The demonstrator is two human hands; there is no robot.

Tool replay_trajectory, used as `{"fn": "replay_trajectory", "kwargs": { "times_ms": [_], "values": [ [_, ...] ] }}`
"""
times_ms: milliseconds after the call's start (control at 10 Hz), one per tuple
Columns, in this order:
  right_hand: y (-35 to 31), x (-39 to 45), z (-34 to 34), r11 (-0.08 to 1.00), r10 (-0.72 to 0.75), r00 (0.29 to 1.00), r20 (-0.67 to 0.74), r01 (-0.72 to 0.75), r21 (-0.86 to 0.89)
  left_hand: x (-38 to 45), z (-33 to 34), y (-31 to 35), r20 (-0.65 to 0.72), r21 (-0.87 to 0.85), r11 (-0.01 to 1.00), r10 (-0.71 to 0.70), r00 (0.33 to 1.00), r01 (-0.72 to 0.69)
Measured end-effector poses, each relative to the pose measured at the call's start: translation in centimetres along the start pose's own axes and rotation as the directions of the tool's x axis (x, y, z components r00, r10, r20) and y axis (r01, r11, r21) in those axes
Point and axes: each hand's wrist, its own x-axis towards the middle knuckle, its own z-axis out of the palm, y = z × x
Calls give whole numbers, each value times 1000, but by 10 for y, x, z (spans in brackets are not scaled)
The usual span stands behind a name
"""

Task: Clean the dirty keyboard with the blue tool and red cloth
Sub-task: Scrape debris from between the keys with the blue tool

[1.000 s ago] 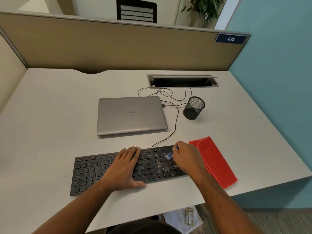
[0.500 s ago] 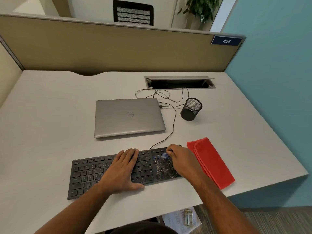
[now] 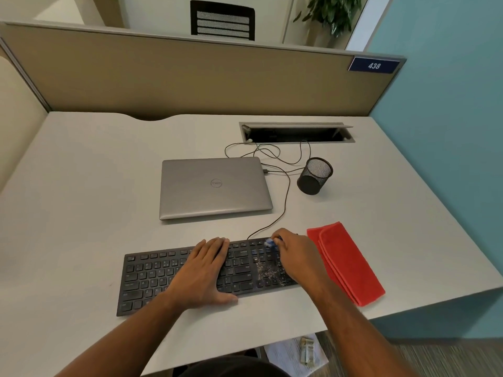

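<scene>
Head view: one Dell laptop (image 3: 215,187), sign "438" (image 3: 374,65); right hand (image 3: 298,258) grip clamped on blue tool (image 3: 269,242), left hand (image 3: 202,270) flat on one keyboard (image 3: 152,276).

keyboard (image 3: 174,273): black, pale lettering on the keys, a speckled whitish patch at its 3 o'clock end
tool (image 3: 269,242): blue, blurred
cloth (image 3: 345,262): plain red
laptop (image 3: 213,187): silver-grey, round logo at centre
pen cup (image 3: 314,176): black mesh
cable (image 3: 283,197): black
desk (image 3: 81,200): pale grey
partition (image 3: 177,80): tan
label (image 3: 374,65): navy at 1 o'clock, white "438"
wall (image 3: 446,104): teal
</scene>
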Motion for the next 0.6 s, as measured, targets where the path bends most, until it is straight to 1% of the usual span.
{"fn": "replay_trajectory", "kwargs": {
  "times_ms": [100,200,300,400,500,600],
  "values": [
    [0,-3,6,997,15,998,54,-11,-76,0,1,0,-4,1,1000,-4,1000,4],
    [2,-2,-3,994,12,991,132,2,-106,1,1,-1,-5,4,1000,-1,1000,1],
    [-3,0,-10,1000,13,999,45,-13,0,0,2,-1,-8,-1,1000,-3,1000,3],
    [-9,0,-3,999,4,1000,8,-4,39,1,2,-1,-7,-5,1000,-9,1000,9],
    [-11,-2,4,997,-12,995,95,19,-74,1,2,-1,0,-5,1000,-7,1000,7],
    [-11,-1,-4,995,-15,991,136,28,-99,1,1,0,-9,10,1000,-5,1000,6]
  ]
}}
